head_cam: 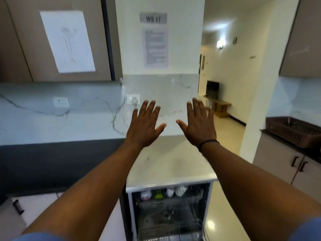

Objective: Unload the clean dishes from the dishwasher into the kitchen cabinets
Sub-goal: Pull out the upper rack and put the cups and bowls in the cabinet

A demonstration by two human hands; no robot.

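From the head camera I see the dishwasher (171, 211) standing open at the bottom centre, and I take it as my landmark. Its upper rack (166, 197) holds the clean dishes: a white cup (145, 195) at the left, a green item (159, 194) just beside it, and two more white pieces (175, 190) to the right of that. The lower part of the machine is dark and I cannot tell what lies there.

Directly above the dishwasher sits the white tabletop (166, 164). Over that tabletop I hold both hands out, backs toward the camera. My left hand (145, 126) has its fingers (151, 108) straight and spread, released, holding nothing. My right hand (198, 125) is the same, fingers (196, 106) straight and apart, thumb out, with a dark band (207, 143) round the wrist. The two hands are near each other but apart, thumbs pointing inward.

Behind the dishwasher, on the wall, hang a sign reading "WS 17" (153, 18) and a printed sheet (155, 47). Up and left of the dishwasher is an upper cabinet (24, 40) with a white paper (67, 42) on its door. Well to the right of the dishwasher, a brown basket (291, 131) rests on a dark counter (284, 145).
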